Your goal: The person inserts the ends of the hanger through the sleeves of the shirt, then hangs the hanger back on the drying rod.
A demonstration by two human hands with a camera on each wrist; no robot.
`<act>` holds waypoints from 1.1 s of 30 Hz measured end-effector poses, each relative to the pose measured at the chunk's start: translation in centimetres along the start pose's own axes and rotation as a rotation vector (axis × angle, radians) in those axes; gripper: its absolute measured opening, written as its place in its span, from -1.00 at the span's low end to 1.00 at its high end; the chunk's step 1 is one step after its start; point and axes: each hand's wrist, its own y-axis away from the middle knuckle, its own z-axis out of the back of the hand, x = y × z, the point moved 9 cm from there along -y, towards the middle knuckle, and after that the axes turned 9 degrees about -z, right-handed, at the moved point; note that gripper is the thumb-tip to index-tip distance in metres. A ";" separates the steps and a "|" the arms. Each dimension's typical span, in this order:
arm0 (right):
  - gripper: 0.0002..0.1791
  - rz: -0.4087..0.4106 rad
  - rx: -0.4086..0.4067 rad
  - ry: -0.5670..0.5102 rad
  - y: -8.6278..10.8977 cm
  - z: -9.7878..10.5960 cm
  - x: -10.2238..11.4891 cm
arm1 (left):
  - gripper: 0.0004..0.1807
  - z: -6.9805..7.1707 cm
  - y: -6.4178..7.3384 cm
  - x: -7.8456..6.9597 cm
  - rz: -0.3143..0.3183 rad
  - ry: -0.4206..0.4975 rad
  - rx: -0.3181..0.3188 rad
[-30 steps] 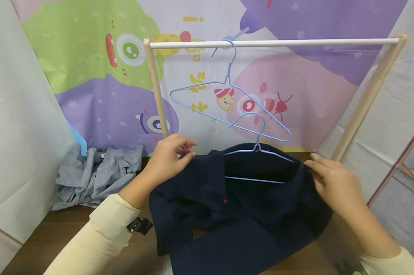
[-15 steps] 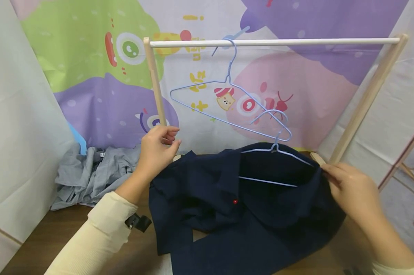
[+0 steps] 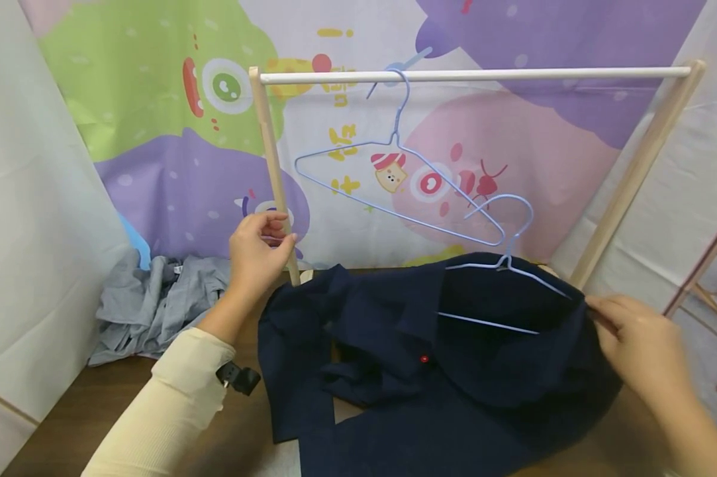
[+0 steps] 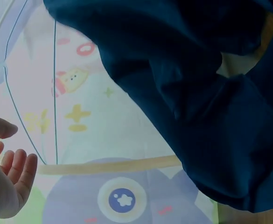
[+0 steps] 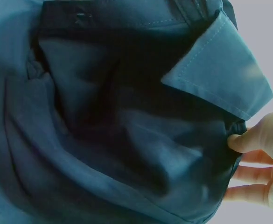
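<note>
A navy collared shirt [image 3: 382,331] with a red button [image 3: 424,359] lies spread low at the front, one side bunched up. Inside its neck opening sits a blue wire hanger [image 3: 488,322], the hook sticking up above the collar. My right hand [image 3: 644,338] pinches the shirt at its right shoulder edge; in the right wrist view the thumb presses the cloth just below a collar point [image 5: 225,70]. Off to the left, my left hand [image 3: 257,252] holds nothing, its fingers loosely bent, by the rack's left post. The left wrist view shows that hand [image 4: 10,177] apart from the cloth.
A wooden rack with a white rail [image 3: 543,73] stands behind the shirt. Another blue hanger [image 3: 346,192] hangs bare on it. Grey crumpled clothing [image 3: 161,311] lies on the brown table [image 3: 90,411] at left. A patterned cloth [image 3: 173,185] covers the back.
My right hand has pulled the shirt's shoulder rightward, and the hanger has shifted right along with it. The left hand has drifted left, away from the shirt.
</note>
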 end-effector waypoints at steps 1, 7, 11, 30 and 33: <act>-0.63 -0.006 0.000 0.002 0.1 0.1 -0.2 | -0.68 0.0 0.0 0.3 0.012 0.007 -0.001; -0.66 -0.038 -0.007 0.017 0.4 0.7 -1.5 | -0.63 -0.2 -0.2 1.7 0.092 0.047 0.013; -0.70 -0.039 -0.030 0.022 0.8 1.3 -2.1 | -0.53 -0.3 -0.4 2.7 0.128 0.068 0.015; -0.77 -0.171 -0.064 0.024 2.6 2.5 -6.7 | -0.13 -2.3 -1.1 7.7 0.290 0.155 0.232; -0.76 -0.170 -0.078 0.016 2.7 2.5 -7.2 | -0.12 -2.7 -1.1 8.0 0.304 0.161 0.279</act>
